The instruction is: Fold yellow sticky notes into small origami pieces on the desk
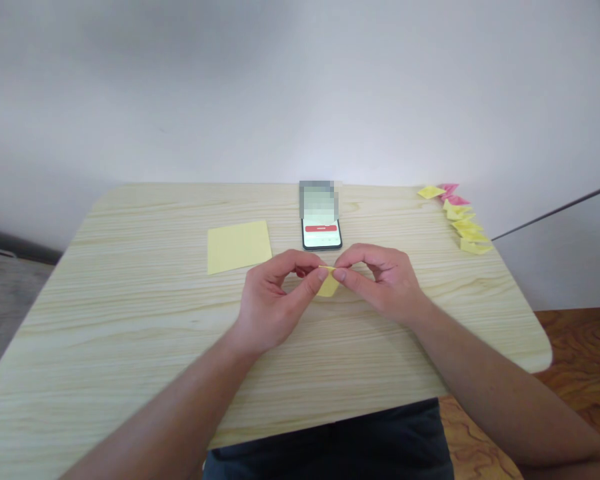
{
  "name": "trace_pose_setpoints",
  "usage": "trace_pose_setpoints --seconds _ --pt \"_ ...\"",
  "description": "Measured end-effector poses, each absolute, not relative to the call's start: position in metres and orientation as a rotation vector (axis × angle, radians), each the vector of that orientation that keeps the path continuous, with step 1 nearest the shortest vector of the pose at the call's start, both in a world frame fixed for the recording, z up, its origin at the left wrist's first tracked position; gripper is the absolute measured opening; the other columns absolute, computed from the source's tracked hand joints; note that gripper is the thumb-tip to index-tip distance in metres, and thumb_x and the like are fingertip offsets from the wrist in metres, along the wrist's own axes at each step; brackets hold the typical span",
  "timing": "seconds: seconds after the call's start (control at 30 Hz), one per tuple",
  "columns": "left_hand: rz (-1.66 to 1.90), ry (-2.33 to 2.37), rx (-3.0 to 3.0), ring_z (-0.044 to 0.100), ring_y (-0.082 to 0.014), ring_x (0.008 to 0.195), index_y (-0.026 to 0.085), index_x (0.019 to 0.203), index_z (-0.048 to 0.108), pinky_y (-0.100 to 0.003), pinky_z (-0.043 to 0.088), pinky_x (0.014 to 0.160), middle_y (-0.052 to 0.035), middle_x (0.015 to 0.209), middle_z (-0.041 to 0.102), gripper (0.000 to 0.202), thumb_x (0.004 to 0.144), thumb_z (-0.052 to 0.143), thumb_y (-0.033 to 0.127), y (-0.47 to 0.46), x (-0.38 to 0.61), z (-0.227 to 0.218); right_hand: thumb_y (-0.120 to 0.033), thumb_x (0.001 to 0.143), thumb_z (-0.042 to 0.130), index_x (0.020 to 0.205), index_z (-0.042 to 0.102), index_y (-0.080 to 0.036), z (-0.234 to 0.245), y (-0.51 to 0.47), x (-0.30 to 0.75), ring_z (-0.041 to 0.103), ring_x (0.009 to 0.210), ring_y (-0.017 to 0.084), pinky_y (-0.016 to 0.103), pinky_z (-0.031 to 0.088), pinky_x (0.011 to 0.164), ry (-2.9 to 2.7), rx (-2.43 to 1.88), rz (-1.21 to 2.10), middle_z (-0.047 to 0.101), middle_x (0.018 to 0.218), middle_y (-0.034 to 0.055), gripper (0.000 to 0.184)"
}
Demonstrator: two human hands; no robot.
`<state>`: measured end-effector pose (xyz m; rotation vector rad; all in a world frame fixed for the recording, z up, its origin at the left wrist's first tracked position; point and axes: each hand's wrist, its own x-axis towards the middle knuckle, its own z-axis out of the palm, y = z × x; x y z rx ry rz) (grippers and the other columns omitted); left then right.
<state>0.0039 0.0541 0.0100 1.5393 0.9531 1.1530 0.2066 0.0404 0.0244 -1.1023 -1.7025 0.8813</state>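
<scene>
A small piece of folded yellow paper (329, 287) is held above the middle of the table, its lower part hanging below my fingertips. My left hand (280, 293) pinches its upper left edge between thumb and forefinger. On the other side, my right hand (383, 280) pinches the upper right edge the same way. The two thumbs almost meet at the top of the paper. Just beyond my fingers lies a phone (322, 237) with a lit screen, its upper part blurred out. To the left rests a flat yellow sheet of paper (239, 247).
Several folded yellow paper pieces (467, 230) and pink folded paper (450, 193) form a row along the right rear edge of the light wooden table (145, 320). A white wall (260, 100) stands behind the table. Wood-patterned floor (585, 360) shows at the right.
</scene>
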Motion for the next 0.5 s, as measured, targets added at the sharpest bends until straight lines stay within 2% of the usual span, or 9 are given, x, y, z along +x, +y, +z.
trace_pose_setpoints --seconds 0.17,0.37,0.5 --pt "1.173 0.937 1.542 0.063 -0.016 0.081 0.021 0.094 0.075 -0.029 0.051 0.077 -0.0037 0.089 0.073 0.01 0.086 0.076 0.028 0.0544 0.0023 0.0119 -0.031 0.085 0.077 0.095 0.075 -0.022 0.0214 0.0401 0.2075 0.067 0.082 0.018 0.033 0.053 0.078 -1.638 -1.109 0.907 0.075 0.089 0.003 0.014" --pt "1.177 0.978 1.579 0.063 -0.0171 0.081 0.021 0.091 0.075 -0.03 0.052 0.078 -0.0041 0.089 0.073 0.011 0.086 0.075 0.03 0.054 0.0024 0.0154 -0.03 0.086 0.077 0.09 0.075 -0.022 0.0217 0.0405 0.2078 0.068 0.08 0.019 0.034 0.054 0.077 -1.64 -1.111 0.869 0.074 0.085 0.0029 0.009" --pt "1.184 1.0 1.582 0.064 -0.0178 0.082 0.021 0.092 0.075 -0.031 0.052 0.078 -0.0042 0.089 0.073 0.012 0.086 0.076 0.032 0.0536 0.0026 0.016 -0.028 0.086 0.077 0.093 0.075 -0.024 0.0224 0.0417 0.2071 0.069 0.088 0.02 0.038 0.056 0.083 -1.628 -1.048 0.861 0.075 0.093 0.0042 0.009"
